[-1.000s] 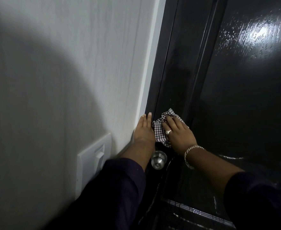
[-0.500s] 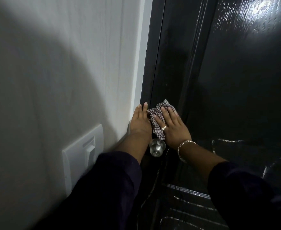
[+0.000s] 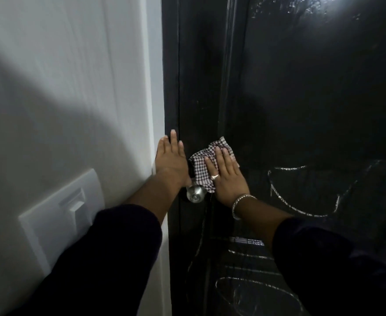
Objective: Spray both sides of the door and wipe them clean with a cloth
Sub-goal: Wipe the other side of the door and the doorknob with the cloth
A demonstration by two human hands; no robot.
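Dim light falls on a white wall point(image 3: 69, 92) and a glossy black door point(image 3: 301, 106), streaked wet lower down. Right hand point(image 3: 227, 176) presses a checked cloth point(image 3: 202, 166) flat against the door, fingers straight, just above the knob point(image 3: 195, 193). Left hand point(image 3: 170, 159) rests open on the frame edge point(image 3: 171, 87). Risk: fingers at the door gap may be pinched if the door shifts; the cloth could snag on the knob.

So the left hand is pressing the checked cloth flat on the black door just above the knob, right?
Not quite: the head view shows the right hand pressing the checked cloth flat on the black door just above the knob. The left hand rests bare at the door's edge.
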